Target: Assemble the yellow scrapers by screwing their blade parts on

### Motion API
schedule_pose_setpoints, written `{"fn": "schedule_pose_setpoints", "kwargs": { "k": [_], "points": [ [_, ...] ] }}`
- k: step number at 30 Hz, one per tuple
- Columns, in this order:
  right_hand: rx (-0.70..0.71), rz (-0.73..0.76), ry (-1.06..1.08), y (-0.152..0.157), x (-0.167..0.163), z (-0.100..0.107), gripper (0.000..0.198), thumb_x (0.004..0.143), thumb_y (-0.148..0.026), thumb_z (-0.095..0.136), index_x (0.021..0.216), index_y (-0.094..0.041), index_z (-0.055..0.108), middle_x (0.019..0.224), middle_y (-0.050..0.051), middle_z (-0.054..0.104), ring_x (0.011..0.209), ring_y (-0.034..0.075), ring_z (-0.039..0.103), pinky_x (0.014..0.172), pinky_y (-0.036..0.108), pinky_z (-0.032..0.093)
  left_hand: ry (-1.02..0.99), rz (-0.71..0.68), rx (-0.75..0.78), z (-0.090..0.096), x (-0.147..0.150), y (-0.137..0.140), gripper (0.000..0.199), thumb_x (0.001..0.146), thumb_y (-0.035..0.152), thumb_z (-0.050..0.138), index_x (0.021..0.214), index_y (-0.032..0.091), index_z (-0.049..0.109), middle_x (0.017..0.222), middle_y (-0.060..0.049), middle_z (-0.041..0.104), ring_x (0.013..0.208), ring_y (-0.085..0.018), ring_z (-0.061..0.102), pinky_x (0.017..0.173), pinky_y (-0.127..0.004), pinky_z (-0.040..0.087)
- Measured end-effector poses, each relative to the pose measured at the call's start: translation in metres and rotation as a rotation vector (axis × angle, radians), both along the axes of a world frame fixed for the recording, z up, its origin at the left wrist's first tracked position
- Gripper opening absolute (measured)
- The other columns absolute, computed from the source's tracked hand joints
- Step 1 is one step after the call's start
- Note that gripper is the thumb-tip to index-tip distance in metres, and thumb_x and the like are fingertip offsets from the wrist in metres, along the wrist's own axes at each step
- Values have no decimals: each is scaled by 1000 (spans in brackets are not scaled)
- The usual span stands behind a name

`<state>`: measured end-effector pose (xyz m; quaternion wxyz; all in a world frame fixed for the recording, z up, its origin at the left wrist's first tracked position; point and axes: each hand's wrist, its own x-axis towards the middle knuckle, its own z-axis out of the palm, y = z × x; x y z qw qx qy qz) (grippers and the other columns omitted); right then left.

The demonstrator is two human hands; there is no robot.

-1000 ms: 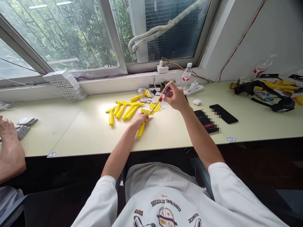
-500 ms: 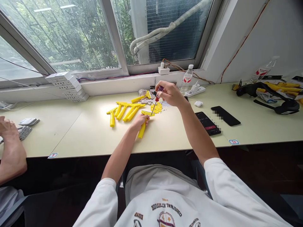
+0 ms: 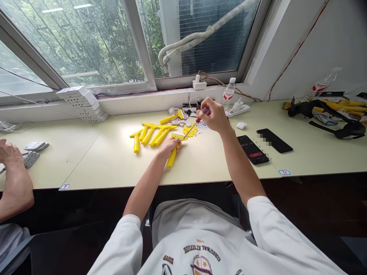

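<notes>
My left hand is closed around a yellow T-shaped scraper, its wide head pointing away from me. My right hand grips a screwdriver with a red and dark handle. The screwdriver's thin shaft slants down to the left, and its tip meets the scraper's head. Whether a screw sits under the tip is too small to tell. Left of my hands lie several more yellow scrapers side by side. Just behind the held one are flat yellow pieces with small bits beside them.
Another yellow scraper lies farther back by some crumpled pale cloth. A water bottle and a power strip stand near the wall. Two phones lie to the right. At far left rests another person's arm.
My right hand has shifted slightly right, tilting the screwdriver into a lower slant, with its tip still at the scraper's head. My left hand and the scraper stay nearly in place.
</notes>
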<state>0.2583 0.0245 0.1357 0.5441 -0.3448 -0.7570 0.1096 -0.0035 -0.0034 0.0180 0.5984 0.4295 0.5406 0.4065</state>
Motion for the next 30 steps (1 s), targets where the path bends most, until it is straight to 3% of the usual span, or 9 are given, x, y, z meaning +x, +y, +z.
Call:
{"fn": "schedule_pose_setpoints", "kwargs": {
  "k": [4, 8, 11, 15, 19, 24, 27, 30],
  "points": [
    [-132, 197, 6, -4, 8, -3, 19, 98, -42, 77, 108, -29, 67, 88, 0, 66, 69, 18, 56, 65, 35, 53, -2, 6, -2, -1, -1, 1, 24, 97, 11, 76, 89, 21, 57, 79, -2, 64, 55, -9, 51, 51, -24, 45],
    [-177, 246, -26, -6, 9, 4, 27, 99, -48, 82, 111, -29, 66, 86, 0, 68, 64, 17, 59, 61, 33, 51, -4, -13, 21, -6, -3, 5, 24, 96, 13, 77, 87, 22, 57, 77, -1, 63, 54, -9, 52, 50, -24, 44],
    [-161, 198, -27, -4, 7, 6, 32, 100, -55, 82, 109, -28, 66, 81, -1, 66, 62, 18, 61, 60, 33, 50, -6, -22, 20, -8, -4, 6, 24, 95, 13, 77, 86, 22, 57, 75, -1, 61, 54, -9, 52, 50, -24, 43],
    [-61, 27, -27, 2, 3, -1, 42, 95, -64, 86, 97, -27, 65, 78, 0, 64, 67, 20, 60, 68, 36, 50, 5, -22, 17, -11, -4, 8, 23, 95, 13, 76, 85, 22, 58, 75, -1, 62, 55, -10, 53, 50, -25, 45],
    [25, -77, -16, -1, -2, -9, 42, 95, -61, 87, 89, -26, 63, 75, 0, 61, 71, 22, 58, 74, 37, 50, 9, -28, 37, -12, -4, 9, 23, 96, 15, 78, 87, 22, 58, 77, -2, 64, 55, -10, 53, 50, -24, 44],
    [-50, 104, -75, -16, 3, 0, 12, 97, -35, 80, 103, -26, 74, 99, 5, 73, 82, 23, 64, 74, 37, 55, 10, -14, 7, -10, -4, 8, 24, 96, 17, 80, 88, 22, 57, 76, -1, 63, 55, -10, 52, 52, -25, 46],
    [-129, 231, -94, -23, 9, 7, 16, 95, -30, 80, 111, -27, 77, 98, 3, 77, 82, 23, 68, 75, 37, 58, -2, -14, 29, -12, -4, 10, 25, 95, 18, 80, 87, 22, 57, 77, -1, 64, 54, -9, 52, 52, -25, 45],
    [-151, 249, -88, -26, 11, 9, 23, 95, -34, 84, 116, -27, 78, 94, 2, 78, 80, 22, 70, 75, 37, 59, -1, -21, 42, -15, -3, 12, 24, 96, 18, 79, 86, 22, 58, 77, -1, 63, 54, -9, 51, 51, -25, 44]
  ]
}}
